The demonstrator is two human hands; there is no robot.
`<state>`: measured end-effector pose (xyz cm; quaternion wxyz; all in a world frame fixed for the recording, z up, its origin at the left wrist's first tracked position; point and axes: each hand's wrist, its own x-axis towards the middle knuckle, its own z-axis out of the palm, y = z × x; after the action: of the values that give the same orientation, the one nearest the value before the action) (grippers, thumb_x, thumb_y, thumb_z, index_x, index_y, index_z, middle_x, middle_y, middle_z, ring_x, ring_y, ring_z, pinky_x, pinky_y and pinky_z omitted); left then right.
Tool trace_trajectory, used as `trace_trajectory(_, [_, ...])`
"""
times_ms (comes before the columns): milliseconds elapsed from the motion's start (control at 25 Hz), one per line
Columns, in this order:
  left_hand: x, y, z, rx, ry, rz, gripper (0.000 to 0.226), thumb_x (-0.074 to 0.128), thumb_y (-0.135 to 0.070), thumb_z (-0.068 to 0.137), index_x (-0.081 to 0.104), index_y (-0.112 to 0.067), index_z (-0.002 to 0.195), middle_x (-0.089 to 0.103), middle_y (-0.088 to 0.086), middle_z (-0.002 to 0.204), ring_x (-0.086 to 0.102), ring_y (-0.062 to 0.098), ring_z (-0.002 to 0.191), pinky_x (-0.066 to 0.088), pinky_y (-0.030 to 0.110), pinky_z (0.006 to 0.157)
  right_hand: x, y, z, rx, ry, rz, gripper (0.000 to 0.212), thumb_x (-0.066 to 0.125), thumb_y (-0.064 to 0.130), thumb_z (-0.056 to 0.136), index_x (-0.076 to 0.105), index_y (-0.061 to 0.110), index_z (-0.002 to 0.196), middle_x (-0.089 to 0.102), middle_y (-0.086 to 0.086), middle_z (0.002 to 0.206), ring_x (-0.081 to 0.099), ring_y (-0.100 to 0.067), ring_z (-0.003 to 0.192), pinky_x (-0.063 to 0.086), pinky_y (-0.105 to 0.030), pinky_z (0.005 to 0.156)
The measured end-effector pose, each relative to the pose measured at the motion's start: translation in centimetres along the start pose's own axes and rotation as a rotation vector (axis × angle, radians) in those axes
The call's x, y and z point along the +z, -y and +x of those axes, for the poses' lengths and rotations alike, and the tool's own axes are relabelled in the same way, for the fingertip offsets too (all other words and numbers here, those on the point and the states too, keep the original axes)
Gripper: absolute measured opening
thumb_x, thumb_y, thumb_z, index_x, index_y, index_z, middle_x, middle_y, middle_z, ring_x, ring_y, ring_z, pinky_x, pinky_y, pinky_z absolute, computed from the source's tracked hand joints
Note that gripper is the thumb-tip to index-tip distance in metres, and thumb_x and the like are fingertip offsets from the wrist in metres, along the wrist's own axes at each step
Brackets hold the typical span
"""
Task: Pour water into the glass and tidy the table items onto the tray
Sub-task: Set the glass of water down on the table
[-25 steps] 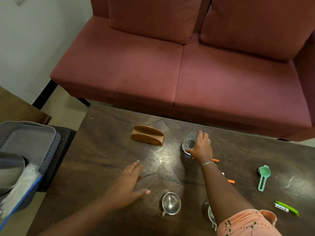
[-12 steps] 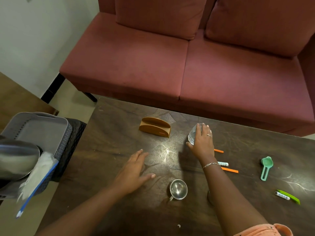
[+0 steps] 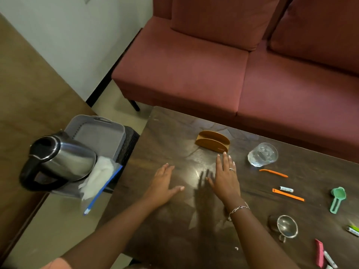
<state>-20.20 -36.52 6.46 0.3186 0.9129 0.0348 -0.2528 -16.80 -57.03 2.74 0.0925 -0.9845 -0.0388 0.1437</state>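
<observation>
My left grip (image 3: 163, 185) and right grip (image 3: 226, 178) are spread wide and flat, low over the bench (image 3: 174, 133), holding nothing. The glass (image 3: 262, 154) stands upright to my right, water not discernible, and the kettle (image 3: 58, 160) sits on the grey tray (image 3: 101, 136) off the bench's left end, so I judge pouring not yet done. Tidying is also ahead: the steel cup (image 3: 287, 226), green scoop (image 3: 337, 199) and wooden holder (image 3: 212, 141) lie on the bench.
</observation>
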Motion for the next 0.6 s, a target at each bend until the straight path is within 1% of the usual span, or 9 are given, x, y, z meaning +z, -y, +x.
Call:
trace_trajectory(160, [-2.7, 4.2, -0.2, -0.041, -0.015, 0.019, 0.076, 0.058, -0.044, 0.085, 0.019, -0.017, 0.146, 0.008, 0.005, 0.157, 0.010, 0.022, 0.144, 0.020, 0.037, 0.116, 0.6, 6.6, 0.2, -0.079, 0.006, 0.013, 0.078, 0.049, 0.040, 0.090, 0.005, 0.006, 0.145, -0.001, -0.018, 0.154, -0.002, -0.031, 0.143, 0.001, -0.039, 0.115])
trace_trajectory(240, [-3.9, 6.6, -0.2, -0.055, -0.033, 0.073, 0.078, 0.057, -0.046, 0.085, 0.018, -0.016, 0.146, 0.009, 0.006, 0.157, 0.011, 0.023, 0.144, 0.019, 0.038, 0.117, 1.0, 9.8, 0.5, -0.109, 0.009, 0.023, 0.078, 0.049, 0.040, 0.090, 0.007, 0.006, 0.145, 0.000, -0.018, 0.155, -0.001, -0.031, 0.143, 0.002, -0.038, 0.115])
trace_trajectory(360, [-5.5, 10.6, -0.7, -0.093, -0.055, 0.151, 0.078, 0.057, -0.046, 0.085, 0.020, -0.013, 0.145, 0.010, 0.010, 0.156, 0.010, 0.025, 0.144, 0.015, 0.038, 0.118, 1.5, 14.1, 1.0, -0.146, 0.025, 0.049, 0.079, 0.052, 0.039, 0.089, 0.009, 0.006, 0.145, 0.003, -0.018, 0.154, 0.001, -0.031, 0.143, 0.008, -0.039, 0.116])
trace_trajectory(440, [-6.0, 12.8, -1.3, -0.116, -0.056, 0.237, 0.076, 0.056, -0.046, 0.085, 0.022, -0.014, 0.144, 0.008, 0.012, 0.156, 0.008, 0.028, 0.144, 0.013, 0.038, 0.118, 1.8, 16.2, 1.3, -0.169, 0.052, 0.060, 0.080, 0.053, 0.039, 0.089, 0.007, 0.006, 0.145, 0.002, -0.017, 0.155, 0.001, -0.030, 0.143, 0.009, -0.038, 0.116])
trace_trajectory(520, [-6.2, 14.8, -2.2, -0.158, -0.020, 0.296, 0.071, 0.056, -0.045, 0.086, 0.025, -0.017, 0.143, 0.003, 0.014, 0.156, 0.002, 0.030, 0.144, 0.011, 0.040, 0.118, 2.1, 18.3, 1.7, -0.193, 0.082, 0.077, 0.080, 0.053, 0.037, 0.089, 0.005, 0.007, 0.146, 0.001, -0.015, 0.155, 0.000, -0.030, 0.143, 0.009, -0.037, 0.116])
trace_trajectory(600, [-6.2, 16.5, -3.0, -0.200, 0.056, 0.345, 0.068, 0.056, -0.043, 0.086, 0.027, -0.017, 0.142, -0.002, 0.016, 0.156, -0.002, 0.032, 0.144, 0.010, 0.044, 0.118, 2.4, 20.1, 1.8, -0.212, 0.102, 0.105, 0.080, 0.055, 0.035, 0.088, 0.007, 0.007, 0.146, 0.003, -0.015, 0.155, 0.001, -0.030, 0.143, 0.012, -0.037, 0.116])
